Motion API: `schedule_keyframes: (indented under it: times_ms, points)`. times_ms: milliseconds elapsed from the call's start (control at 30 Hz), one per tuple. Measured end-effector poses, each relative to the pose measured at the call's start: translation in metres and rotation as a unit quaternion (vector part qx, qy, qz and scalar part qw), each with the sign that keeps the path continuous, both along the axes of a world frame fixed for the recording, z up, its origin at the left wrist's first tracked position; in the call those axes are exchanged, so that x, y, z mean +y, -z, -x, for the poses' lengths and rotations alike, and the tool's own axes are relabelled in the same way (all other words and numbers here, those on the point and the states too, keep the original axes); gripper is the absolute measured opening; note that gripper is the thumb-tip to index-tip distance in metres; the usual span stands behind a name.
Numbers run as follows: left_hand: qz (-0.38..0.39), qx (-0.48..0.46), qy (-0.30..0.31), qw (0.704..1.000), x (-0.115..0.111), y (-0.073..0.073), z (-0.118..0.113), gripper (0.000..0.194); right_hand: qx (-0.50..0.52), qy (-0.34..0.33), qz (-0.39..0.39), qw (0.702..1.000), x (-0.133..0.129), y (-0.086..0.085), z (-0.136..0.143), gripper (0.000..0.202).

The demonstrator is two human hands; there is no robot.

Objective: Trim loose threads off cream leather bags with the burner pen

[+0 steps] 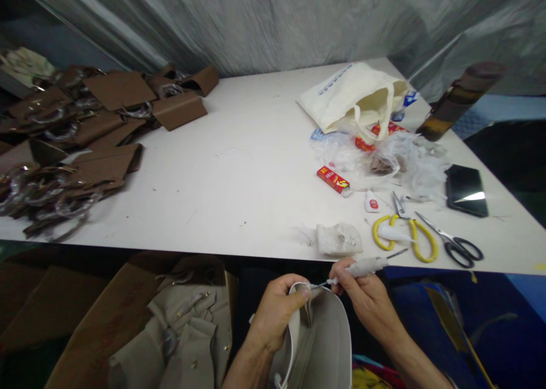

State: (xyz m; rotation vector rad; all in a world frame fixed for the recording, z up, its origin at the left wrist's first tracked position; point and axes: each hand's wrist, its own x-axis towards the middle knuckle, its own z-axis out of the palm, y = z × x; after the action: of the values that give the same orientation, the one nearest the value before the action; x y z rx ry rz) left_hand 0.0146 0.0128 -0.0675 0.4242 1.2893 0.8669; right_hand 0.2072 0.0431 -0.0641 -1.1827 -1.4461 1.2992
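Note:
Below the table's front edge, my left hand (pixel 279 312) pinches the upper rim of a beige handbag (pixel 330 332), fingers closed on its edge. My right hand (pixel 364 292) grips a white-wrapped handle of a thin metal awl (pixel 364 267). One slim metal end of the tool meets the bag's rim beside my left thumb; another metal tip sticks out of the handle's far end. Whether the point has gone into the material I cannot tell. On the table just beyond lies a whitish wrapped block (pixel 339 239).
Yellow-handled scissors (pixel 424 241), black-handled scissors (pixel 463 251), a small white glue bottle (pixel 372 202), a red box (pixel 333 180), a phone (pixel 466 190), a tote bag (pixel 341 96) and a dark bottle (pixel 460 102) lie right. Brown bags (pixel 121 90) pile left; a carton (pixel 102 321) holds beige bags.

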Motion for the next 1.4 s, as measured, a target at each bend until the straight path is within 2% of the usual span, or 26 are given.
schedule_keyframes:
  times_ms: [167, 400, 533, 600, 667, 733, 767, 867, 933, 1067, 1200, 1400]
  points:
    - [-0.012, 0.016, -0.001, 1.0, 0.0, -0.001, -0.001, 0.044, -0.027, -0.014, -0.003, 1.0, 0.0, 0.001, 0.003, 0.039]
    - [-0.012, 0.002, -0.024, 1.0, -0.005, 0.004, -0.009, 0.036, -0.05, -0.019, -0.007, 0.999, 0.006, 0.001, 0.008, 0.043]
    - [-0.019, -0.016, -0.045, 0.999, -0.007, 0.002, -0.01, 0.037, -0.061, -0.062, -0.068, 0.994, 0.003, 0.001, -0.001, 0.038]
    - [-0.017, -0.029, -0.044, 0.998, -0.007, 0.001, -0.009, 0.038, -0.1, -0.128, -0.16, 0.974, -0.003, -0.002, -0.009, 0.032]
    - [-0.003, -0.054, -0.04, 0.998, -0.008, -0.001, -0.009, 0.039, -0.169, -0.197, -0.264, 0.929, -0.01, -0.007, -0.017, 0.022]
    - [0.011, -0.08, -0.038, 0.996, -0.009, -0.001, -0.01, 0.039, -0.234, -0.228, -0.327, 0.887, -0.016, -0.012, -0.023, 0.013]
    - [0.015, -0.089, -0.039, 0.995, -0.009, -0.002, -0.011, 0.039, -0.256, -0.23, -0.336, 0.877, -0.019, -0.014, -0.025, 0.011]
    - [0.01, -0.094, -0.038, 0.995, -0.012, -0.002, -0.014, 0.037, -0.258, -0.206, -0.323, 0.887, -0.026, -0.017, -0.028, 0.009]
    - [-0.005, -0.084, -0.036, 0.996, -0.014, -0.002, -0.014, 0.036, -0.22, -0.174, -0.32, 0.905, -0.03, -0.016, -0.027, 0.009]
    - [-0.031, -0.049, -0.05, 0.997, -0.017, -0.001, -0.013, 0.038, -0.105, -0.09, -0.343, 0.929, -0.041, -0.018, -0.027, 0.021]
    - [-0.069, 0.004, -0.049, 0.996, -0.023, 0.001, -0.013, 0.036, -0.066, -0.007, -0.296, 0.953, -0.052, -0.024, -0.026, 0.022]
    - [-0.11, 0.061, -0.049, 0.991, -0.033, -0.001, -0.016, 0.03, -0.077, 0.02, -0.261, 0.962, -0.06, -0.032, -0.023, 0.026]
